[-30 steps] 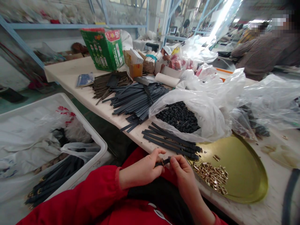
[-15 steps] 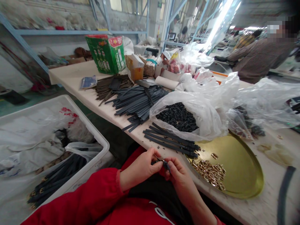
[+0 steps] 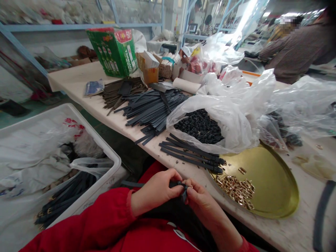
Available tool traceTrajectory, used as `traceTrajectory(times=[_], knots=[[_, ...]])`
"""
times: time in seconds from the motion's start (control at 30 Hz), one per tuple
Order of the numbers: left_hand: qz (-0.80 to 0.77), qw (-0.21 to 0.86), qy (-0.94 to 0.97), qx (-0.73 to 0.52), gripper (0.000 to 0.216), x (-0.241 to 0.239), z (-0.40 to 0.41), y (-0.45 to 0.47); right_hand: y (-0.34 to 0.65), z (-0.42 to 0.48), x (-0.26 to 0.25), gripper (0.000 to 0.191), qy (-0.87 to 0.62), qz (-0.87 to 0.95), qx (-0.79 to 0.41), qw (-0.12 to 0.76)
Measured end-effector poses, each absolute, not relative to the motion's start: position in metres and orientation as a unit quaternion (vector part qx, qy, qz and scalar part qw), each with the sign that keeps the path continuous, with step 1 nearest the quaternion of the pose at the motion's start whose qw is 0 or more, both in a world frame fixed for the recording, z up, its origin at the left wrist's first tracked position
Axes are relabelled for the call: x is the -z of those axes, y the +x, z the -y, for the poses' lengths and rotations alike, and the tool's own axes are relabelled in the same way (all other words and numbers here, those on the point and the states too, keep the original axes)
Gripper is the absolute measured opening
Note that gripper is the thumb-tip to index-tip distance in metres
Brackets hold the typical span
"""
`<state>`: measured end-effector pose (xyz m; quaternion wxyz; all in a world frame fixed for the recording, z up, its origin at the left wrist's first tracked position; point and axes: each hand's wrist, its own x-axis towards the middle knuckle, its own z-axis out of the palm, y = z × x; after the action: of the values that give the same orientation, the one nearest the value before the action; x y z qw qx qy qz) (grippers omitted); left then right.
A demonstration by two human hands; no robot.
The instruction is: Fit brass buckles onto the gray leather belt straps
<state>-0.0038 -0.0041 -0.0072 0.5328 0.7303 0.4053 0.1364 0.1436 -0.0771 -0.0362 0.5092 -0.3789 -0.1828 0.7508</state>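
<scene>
My left hand (image 3: 157, 189) is closed on a dark strap (image 3: 132, 183), whose long part sticks out behind the wrist to the left. My right hand (image 3: 202, 201) pinches the strap's other end, close against the left fingertips. A bit of gold metal, seemingly a buckle (image 3: 189, 186), shows between the fingers; most of it is hidden. Just beyond my hands lie several black straps (image 3: 189, 154) with their ends on the edge of a gold tray (image 3: 278, 185). A pile of gold buckles (image 3: 235, 190) lies in the tray, with one loose buckle (image 3: 242, 170) apart.
Behind the straps stands an open plastic bag (image 3: 236, 126) of small black loops (image 3: 199, 126). More black straps (image 3: 154, 108) lie in a heap, near a green carton (image 3: 112, 52). On the left is a white bin (image 3: 117, 164) with finished-looking straps (image 3: 65, 199). A co-worker (image 3: 296, 49) sits at the far right.
Both hands have stayed together and shifted slightly. A length of strap now shows behind my left wrist, and a glint of gold shows at my right fingertips. The camera view has tilted a little.
</scene>
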Motion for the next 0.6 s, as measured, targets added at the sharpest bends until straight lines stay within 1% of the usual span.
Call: traceTrajectory(times=[0.07, 0.13, 0.2, 0.27, 0.33, 0.37, 0.47, 0.6], knots=[[-0.399, 0.605, 0.674, -0.141, 0.016, 0.007, 0.003, -0.003, 0.143, 0.075, 0.037, 0.029, -0.383, 0.168, -0.743, 0.523], [-0.396, 0.682, 0.600, -0.138, 0.017, 0.007, 0.001, -0.003, 0.142, 0.072, 0.039, 0.030, -0.422, 0.165, -0.712, 0.536], [-0.398, 0.736, 0.532, -0.129, 0.020, 0.007, 0.000, -0.002, 0.142, 0.070, 0.044, 0.033, -0.489, 0.188, -0.655, 0.545], [-0.400, 0.765, 0.490, -0.122, 0.024, 0.008, -0.001, -0.002, 0.142, 0.069, 0.049, 0.034, -0.555, 0.229, -0.576, 0.555], [-0.398, 0.774, 0.478, -0.115, 0.025, 0.009, -0.002, -0.002, 0.144, 0.070, 0.053, 0.032, -0.597, 0.290, -0.521, 0.537], [-0.398, 0.771, 0.485, -0.107, 0.025, 0.011, -0.002, -0.002, 0.146, 0.072, 0.054, 0.031, -0.606, 0.323, -0.514, 0.515], [-0.403, 0.747, 0.524, -0.073, 0.023, 0.016, -0.001, -0.003, 0.149, 0.077, 0.055, 0.024, -0.601, 0.394, -0.542, 0.435], [-0.406, 0.738, 0.537, -0.054, 0.022, 0.023, 0.003, -0.007, 0.149, 0.086, 0.052, 0.020, -0.597, 0.438, -0.544, 0.394]])
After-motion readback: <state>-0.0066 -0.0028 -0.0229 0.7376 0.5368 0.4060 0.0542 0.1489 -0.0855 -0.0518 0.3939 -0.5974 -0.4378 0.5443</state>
